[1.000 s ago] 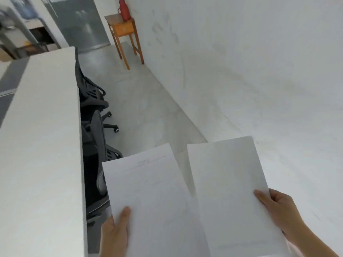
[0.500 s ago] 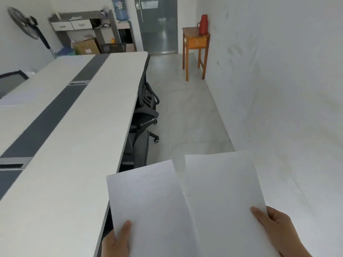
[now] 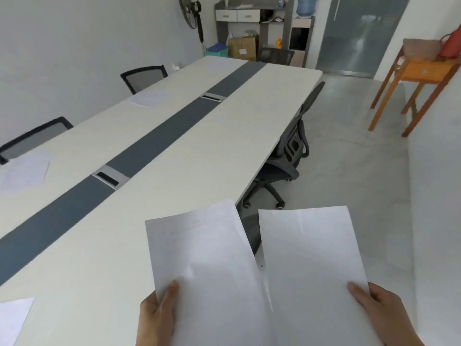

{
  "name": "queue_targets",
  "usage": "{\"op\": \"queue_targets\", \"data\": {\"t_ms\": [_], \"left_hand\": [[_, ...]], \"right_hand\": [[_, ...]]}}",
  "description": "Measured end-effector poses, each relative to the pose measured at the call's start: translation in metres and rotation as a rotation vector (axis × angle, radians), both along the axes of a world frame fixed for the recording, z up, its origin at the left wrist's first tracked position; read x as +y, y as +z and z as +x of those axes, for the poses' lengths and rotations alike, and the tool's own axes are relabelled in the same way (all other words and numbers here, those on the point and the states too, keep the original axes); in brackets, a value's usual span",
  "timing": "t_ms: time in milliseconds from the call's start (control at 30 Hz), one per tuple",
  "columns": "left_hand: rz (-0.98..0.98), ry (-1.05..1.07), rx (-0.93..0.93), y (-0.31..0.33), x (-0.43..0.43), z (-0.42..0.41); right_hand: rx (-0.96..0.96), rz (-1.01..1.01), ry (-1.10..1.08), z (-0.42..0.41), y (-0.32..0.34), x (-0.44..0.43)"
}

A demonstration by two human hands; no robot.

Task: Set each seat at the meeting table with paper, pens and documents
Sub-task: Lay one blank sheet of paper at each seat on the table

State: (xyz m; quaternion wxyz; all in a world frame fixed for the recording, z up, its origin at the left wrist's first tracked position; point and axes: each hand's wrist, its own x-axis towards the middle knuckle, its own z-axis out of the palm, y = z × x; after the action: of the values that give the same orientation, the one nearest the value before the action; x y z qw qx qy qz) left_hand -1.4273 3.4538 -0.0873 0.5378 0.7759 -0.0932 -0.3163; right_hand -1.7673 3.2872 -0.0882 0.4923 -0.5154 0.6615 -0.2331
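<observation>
Paper is in both my hands. My left hand [image 3: 156, 318] pinches the left sheet [image 3: 207, 265] at its lower edge, thumb on top. My right hand [image 3: 384, 313] pinches the right sheet [image 3: 311, 265] the same way near its lower right corner. The left sheet hangs above the near right edge of the table [image 3: 189, 156]. The right sheet is out past that edge, above the floor [image 3: 349, 171] and a grey chair [image 3: 250, 233]. Their inner edges meet low down. More paper lies on the table: a corner sheet [image 3: 12, 318] at my near left, a side sheet [image 3: 25, 171] and a farther sheet [image 3: 149, 98] along the opposite side.
</observation>
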Motion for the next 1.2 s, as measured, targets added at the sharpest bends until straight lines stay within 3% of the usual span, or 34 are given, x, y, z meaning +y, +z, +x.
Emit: {"op": "queue_targets", "data": {"t_ms": [267,500,700,800,1067,1200], "left_hand": [[0.094,0.396,-0.001,0.003,-0.036,-0.024],[0.129,0.715,0.018,0.010,-0.001,-0.036],[0.106,0.823,0.016,0.003,0.024,-0.017],[0.085,0.852,0.040,-0.002,0.027,-0.006],[0.132,0.928,0.055,-0.008,0.039,0.015],[0.154,0.892,0.065,-0.011,0.036,0.029]], "right_hand": [[-0.071,0.057,0.336,0.067,-0.013,-0.165],[-0.081,0.070,0.571,0.193,-0.018,-0.229],[-0.042,0.022,0.600,0.321,-0.051,-0.242],[0.073,0.059,0.588,0.366,-0.080,-0.244],[0.351,0.154,0.632,0.420,-0.146,-0.231],[0.428,0.112,0.670,0.426,-0.142,-0.231]]}}
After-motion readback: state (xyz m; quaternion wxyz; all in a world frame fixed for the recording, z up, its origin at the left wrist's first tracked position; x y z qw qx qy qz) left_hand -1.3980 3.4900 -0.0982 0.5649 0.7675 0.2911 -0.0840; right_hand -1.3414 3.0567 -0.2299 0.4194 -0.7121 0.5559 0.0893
